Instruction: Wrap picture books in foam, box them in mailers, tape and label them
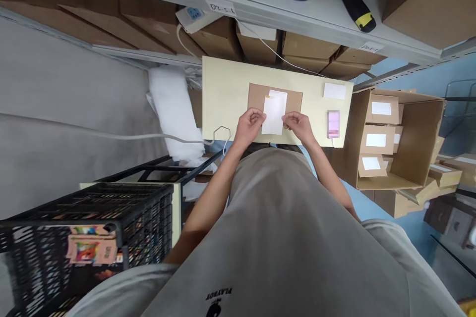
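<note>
A white label sheet (274,114) lies over the middle of a brown cardboard box (256,95) on the pale yellow table (223,94). My left hand (250,126) pinches the sheet's left edge between thumb and fingers. At the opposite edge, my right hand (299,126) grips it the same way. The lower part of the sheet reaches past the box's near side. Whether the sheet is stuck to the box cannot be made out. Right of my hands, a phone (333,124) with a lit pinkish screen rests on the table, below a small stack of white paper (334,91).
A large open carton (416,143) at the right holds several labelled boxes. Shelves of cartons run along the back, with a black and yellow cutter (353,1) above. White wrapping (174,109) hangs at the left, over a black crate (148,223). A cable (163,135) crosses to the table.
</note>
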The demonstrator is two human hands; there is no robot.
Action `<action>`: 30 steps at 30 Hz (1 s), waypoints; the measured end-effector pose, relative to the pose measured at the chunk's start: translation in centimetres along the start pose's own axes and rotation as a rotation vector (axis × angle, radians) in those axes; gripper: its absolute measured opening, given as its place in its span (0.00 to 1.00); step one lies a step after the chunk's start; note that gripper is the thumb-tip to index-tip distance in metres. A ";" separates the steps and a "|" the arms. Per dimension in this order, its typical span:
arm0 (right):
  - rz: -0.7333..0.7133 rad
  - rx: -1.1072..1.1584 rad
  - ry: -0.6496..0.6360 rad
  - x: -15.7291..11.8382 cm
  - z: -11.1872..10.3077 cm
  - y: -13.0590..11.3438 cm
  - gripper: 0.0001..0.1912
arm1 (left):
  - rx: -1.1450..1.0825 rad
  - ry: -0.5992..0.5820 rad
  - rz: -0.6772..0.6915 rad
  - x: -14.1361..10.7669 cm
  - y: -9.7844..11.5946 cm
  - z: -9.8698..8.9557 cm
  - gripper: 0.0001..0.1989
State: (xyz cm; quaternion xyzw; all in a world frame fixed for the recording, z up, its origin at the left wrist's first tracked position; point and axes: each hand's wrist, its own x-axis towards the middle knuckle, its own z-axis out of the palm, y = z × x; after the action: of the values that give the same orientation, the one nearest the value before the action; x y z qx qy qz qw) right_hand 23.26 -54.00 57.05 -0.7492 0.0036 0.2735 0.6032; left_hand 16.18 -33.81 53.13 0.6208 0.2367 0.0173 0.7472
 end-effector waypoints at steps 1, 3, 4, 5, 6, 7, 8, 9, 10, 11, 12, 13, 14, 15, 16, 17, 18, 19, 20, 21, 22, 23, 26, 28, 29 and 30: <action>-0.024 -0.026 0.026 0.6 -0.1 0.3 0.22 | 0.063 -0.005 0.024 0.9 -0.2 0.0 0.12; -0.078 -0.082 0.073 1.9 -0.5 0.8 0.18 | 0.176 -0.010 0.056 2.7 -0.4 0.0 0.09; -0.105 -0.112 0.094 2.6 -0.7 1.1 0.16 | 0.224 -0.012 0.061 3.6 -0.5 0.1 0.08; -0.127 -0.142 0.112 3.3 -0.9 1.4 0.15 | 0.267 -0.016 0.059 4.5 -0.5 0.3 0.07; -0.144 -0.172 0.125 4.1 -1.0 1.7 0.13 | 0.305 -0.019 0.055 5.3 -0.6 0.4 0.06; -0.154 -0.197 0.135 4.8 -1.2 2.0 0.12 | 0.338 -0.023 0.051 6.1 -0.6 0.5 0.06; -0.160 -0.219 0.143 5.4 -1.3 2.3 0.11 | 0.366 -0.026 0.049 6.8 -0.8 0.6 0.06; -0.164 -0.238 0.151 6.0 -1.4 2.6 0.11 | 0.392 -0.029 0.050 7.4 -0.9 0.7 0.06; -0.167 -0.255 0.158 6.4 -1.4 3.0 0.10 | 0.417 -0.031 0.052 7.9 -1.1 0.7 0.07; -0.168 -0.272 0.163 6.8 -1.4 3.3 0.09 | 0.442 -0.033 0.055 8.2 -1.3 0.7 0.07; -0.165 -0.289 0.169 7.1 -1.4 3.7 0.09 | 0.467 -0.035 0.056 8.5 -1.6 0.6 0.07; -0.159 -0.308 0.176 7.3 -1.3 4.0 0.08 | 0.490 -0.039 0.056 8.7 -1.9 0.6 0.08; -0.148 -0.329 0.182 7.4 -1.3 4.3 0.08 | 0.511 -0.044 0.056 8.9 -2.1 0.6 0.08; -0.136 -0.352 0.188 7.5 -1.2 4.6 0.08 | 0.528 -0.050 0.056 8.9 -2.4 0.6 0.07; -0.123 -0.374 0.195 7.5 -1.2 4.9 0.07 | 0.541 -0.055 0.055 9.0 -2.7 0.5 0.07; -0.111 -0.394 0.202 7.5 -1.1 5.2 0.07 | 0.551 -0.060 0.054 9.0 -2.9 0.5 0.07; -0.104 -0.414 0.205 7.5 -1.1 5.4 0.07 | 0.559 -0.064 0.052 9.0 -3.2 0.5 0.07; -0.101 -0.432 0.204 7.4 -1.1 5.5 0.07 | 0.567 -0.066 0.051 9.1 -3.4 0.5 0.07; -0.102 -0.449 0.200 7.4 -1.1 5.7 0.07 | 0.575 -0.066 0.053 9.1 -3.6 0.5 0.07; -0.106 -0.464 0.193 7.4 -1.2 5.8 0.07 | 0.580 -0.068 0.056 9.2 -3.8 0.5 0.07; -0.112 -0.479 0.184 7.4 -1.2 5.9 0.07 | 0.583 -0.070 0.061 9.3 -4.0 0.4 0.08; -0.117 -0.492 0.176 7.4 -1.3 5.9 0.07 | 0.584 -0.074 0.064 9.3 -4.2 0.4 0.08; -0.133 -0.517 0.162 7.6 -1.4 6.1 0.07 | 0.581 -0.082 0.065 9.4 -4.5 0.2 0.09; -0.144 -0.521 0.162 7.7 -1.4 6.2 0.07 | 0.582 -0.078 0.071 9.4 -4.7 0.1 0.09; -0.148 -0.522 0.163 7.7 -1.3 6.3 0.07 | 0.583 -0.074 0.075 9.4 -4.7 0.1 0.09; -0.152 -0.524 0.165 7.8 -1.3 6.3 0.07 | 0.584 -0.070 0.079 9.4 -4.8 0.1 0.09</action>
State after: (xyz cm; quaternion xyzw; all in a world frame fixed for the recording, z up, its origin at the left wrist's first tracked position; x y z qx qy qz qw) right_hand 28.29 -54.40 48.26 -0.8975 -0.0743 0.1574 0.4052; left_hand 23.25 -32.02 45.56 0.8185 0.1815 -0.0438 0.5433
